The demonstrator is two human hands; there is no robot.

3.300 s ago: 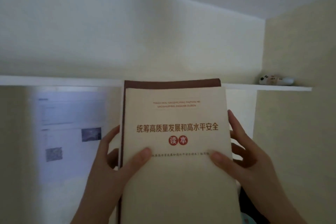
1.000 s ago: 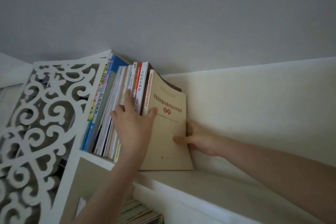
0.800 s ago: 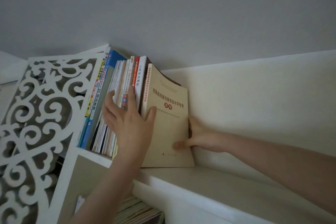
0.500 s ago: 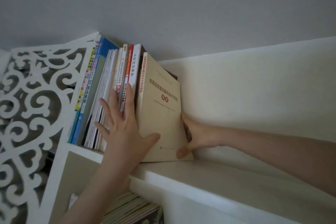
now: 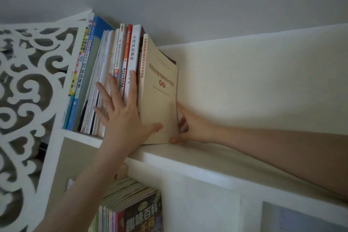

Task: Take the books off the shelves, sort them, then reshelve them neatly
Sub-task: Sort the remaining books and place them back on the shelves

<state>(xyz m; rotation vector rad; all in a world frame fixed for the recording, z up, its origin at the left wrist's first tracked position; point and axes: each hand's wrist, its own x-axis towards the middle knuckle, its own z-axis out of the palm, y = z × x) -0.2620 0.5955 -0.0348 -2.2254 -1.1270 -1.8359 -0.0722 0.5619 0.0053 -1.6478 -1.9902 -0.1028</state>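
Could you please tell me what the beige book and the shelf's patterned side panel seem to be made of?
Beige book: paperback, matte paper cover, thin and without glare. Side panel: probably white-painted wood or plastic board, smooth, with cut-out scrollwork; which one is unclear.

Held a cream book [image 5: 160, 103] upright at the right end of a row of books [image 5: 105, 73] on the top shelf [image 5: 207, 156]. Pressed the left hand [image 5: 122, 117] flat over the neighbouring spines, thumb on the cream cover. Pinched the book's lower back edge with the right hand [image 5: 190, 128]. Saw more books [image 5: 131, 209] standing below.
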